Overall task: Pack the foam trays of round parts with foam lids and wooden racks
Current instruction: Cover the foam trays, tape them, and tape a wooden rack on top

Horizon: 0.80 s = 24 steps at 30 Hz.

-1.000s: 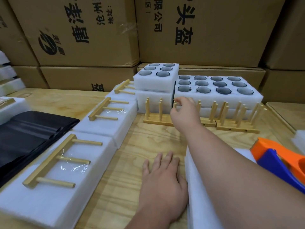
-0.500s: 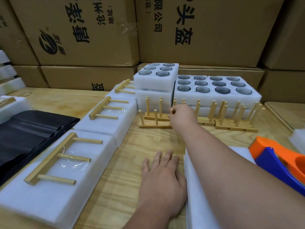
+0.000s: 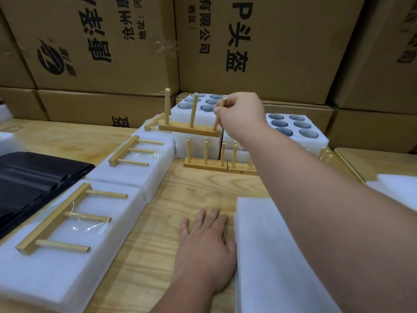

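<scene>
A: Looking at the head cam, the right hand (image 3: pixel 241 114) is pinching one peg of a wooden rack (image 3: pixel 189 128), holding it clear above the foam trays (image 3: pixel 293 132).

B: Yep, and the left hand (image 3: pixel 206 247) is lying flat, fingers straight, on bare table (image 3: pixel 191 188) beside the foam lid's (image 3: pixel 275 256) edge.

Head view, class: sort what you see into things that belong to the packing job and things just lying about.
Job:
right hand pinching the lifted wooden rack
racks standing on the table
foam trays of round parts
foam lid beside the flat left hand
packed foam blocks

Lying about:
black plastic sheet
cardboard boxes
</scene>
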Tool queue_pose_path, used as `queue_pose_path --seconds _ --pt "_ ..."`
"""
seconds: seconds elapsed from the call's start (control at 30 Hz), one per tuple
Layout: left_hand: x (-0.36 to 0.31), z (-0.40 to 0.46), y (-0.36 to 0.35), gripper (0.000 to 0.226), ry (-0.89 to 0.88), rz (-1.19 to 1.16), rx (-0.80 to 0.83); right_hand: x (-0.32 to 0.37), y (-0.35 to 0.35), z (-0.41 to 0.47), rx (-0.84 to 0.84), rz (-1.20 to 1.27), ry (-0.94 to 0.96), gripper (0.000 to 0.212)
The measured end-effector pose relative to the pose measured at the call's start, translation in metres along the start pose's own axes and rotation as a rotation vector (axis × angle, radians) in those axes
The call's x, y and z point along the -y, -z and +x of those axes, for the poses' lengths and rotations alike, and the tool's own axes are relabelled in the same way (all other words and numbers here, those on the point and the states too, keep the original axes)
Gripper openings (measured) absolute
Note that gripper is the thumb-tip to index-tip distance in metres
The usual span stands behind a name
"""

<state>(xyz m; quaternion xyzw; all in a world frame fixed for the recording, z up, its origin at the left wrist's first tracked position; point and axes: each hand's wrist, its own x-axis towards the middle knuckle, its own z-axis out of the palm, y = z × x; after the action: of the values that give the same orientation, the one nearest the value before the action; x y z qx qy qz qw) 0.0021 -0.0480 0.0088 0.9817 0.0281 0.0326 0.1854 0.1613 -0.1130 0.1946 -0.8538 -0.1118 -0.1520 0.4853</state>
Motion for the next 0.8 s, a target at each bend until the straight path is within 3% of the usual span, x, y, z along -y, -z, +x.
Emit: queue_pose_path --seconds 0.33,0.53,0.8 --pt "-0.002 0.000 -0.001 0.056 0.011 -0.002 -0.015 -0.046 0.111 -0.118 0.040 0.274 -0.132 0.010" --pt "-0.001 -0.001 -0.001 0.053 0.011 -0.006 -0.012 -0.067 0.139 -0.150 0.255 0.383 -0.213 0.007" --pt "-0.001 0.000 -0.001 0.052 0.010 0.003 -0.002 -0.102 0.147 -0.149 0.503 0.394 -0.325 0.022"
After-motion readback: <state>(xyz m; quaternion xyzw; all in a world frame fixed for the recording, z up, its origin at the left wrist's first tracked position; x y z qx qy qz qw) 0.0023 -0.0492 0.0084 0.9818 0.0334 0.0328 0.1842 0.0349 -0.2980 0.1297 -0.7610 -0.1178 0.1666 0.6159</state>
